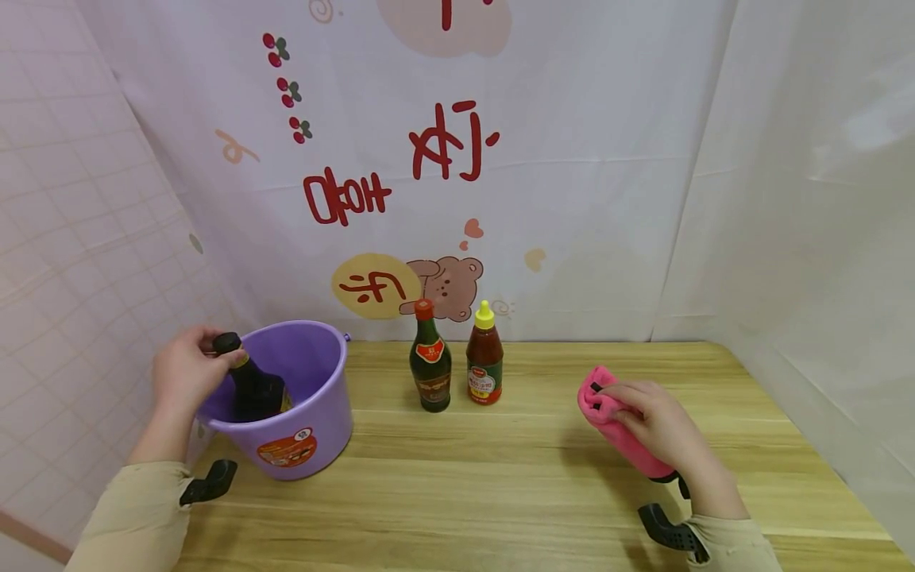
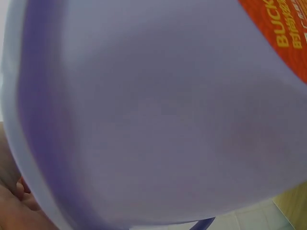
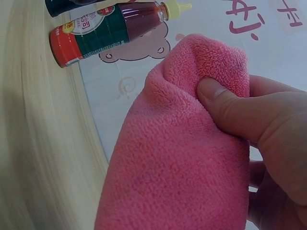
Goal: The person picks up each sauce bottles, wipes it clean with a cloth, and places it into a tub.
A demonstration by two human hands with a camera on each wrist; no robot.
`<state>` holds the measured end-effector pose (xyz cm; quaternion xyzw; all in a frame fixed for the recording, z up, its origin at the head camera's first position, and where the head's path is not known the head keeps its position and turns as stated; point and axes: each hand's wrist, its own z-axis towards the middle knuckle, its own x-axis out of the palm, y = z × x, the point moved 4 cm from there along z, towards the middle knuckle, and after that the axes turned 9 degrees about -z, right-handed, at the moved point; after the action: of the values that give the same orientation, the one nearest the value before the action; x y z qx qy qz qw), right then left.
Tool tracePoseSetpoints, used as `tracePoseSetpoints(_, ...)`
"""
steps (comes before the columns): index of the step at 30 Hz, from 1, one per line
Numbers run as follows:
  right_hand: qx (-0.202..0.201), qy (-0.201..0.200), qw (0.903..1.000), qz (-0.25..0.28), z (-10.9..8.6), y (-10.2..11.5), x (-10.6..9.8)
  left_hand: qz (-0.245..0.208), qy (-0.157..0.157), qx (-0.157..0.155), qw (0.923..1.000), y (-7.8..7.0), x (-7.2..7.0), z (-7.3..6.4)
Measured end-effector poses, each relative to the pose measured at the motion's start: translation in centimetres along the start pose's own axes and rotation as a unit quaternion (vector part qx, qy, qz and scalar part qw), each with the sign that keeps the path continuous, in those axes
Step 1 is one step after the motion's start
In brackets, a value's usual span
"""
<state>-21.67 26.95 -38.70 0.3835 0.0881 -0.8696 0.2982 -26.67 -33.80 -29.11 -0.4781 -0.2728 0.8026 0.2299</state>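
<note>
At the left of the head view, my left hand (image 1: 187, 367) grips a dark bottle (image 1: 255, 391) by its black-capped neck. The bottle's body is inside the purple bucket (image 1: 314, 429), tilted, its lower end hidden by the rim. In the left wrist view the bucket wall (image 2: 158, 115) covers most of the frame, and a bit of the left hand (image 2: 21, 206) shows at the lower left. My right hand (image 1: 661, 421) pinches the top of a pink cloth (image 1: 629, 441) at the table's right. Up close, the cloth (image 3: 177, 158) is fluffy and folded, with the right thumb pressed on it.
A dark green bottle (image 1: 431, 369) with a red cap stands upright at the table's back middle. Beside it is a red sauce bottle (image 1: 485, 361) with a yellow nozzle cap. Behind the wooden table (image 1: 457, 492) hangs a white printed sheet (image 1: 586, 159).
</note>
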Motion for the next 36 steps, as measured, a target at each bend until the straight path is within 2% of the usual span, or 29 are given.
tracePoseSetpoints(16,0.003,0.003,1.0000,-0.005,0.02,0.25,-0.09,0.003,0.037,0.004,0.9993,0.73,0.68,-0.20)
tracePoseSetpoints(27,-0.004,0.001,1.0000,0.000,-0.03,0.34,0.12,0.012,0.072,-0.012,0.9973,0.47,0.75,0.02)
tracePoseSetpoints(36,0.002,0.004,1.0000,-0.003,-0.05,0.20,0.15,0.028,0.100,0.007,0.9946,0.11,0.98,-0.15)
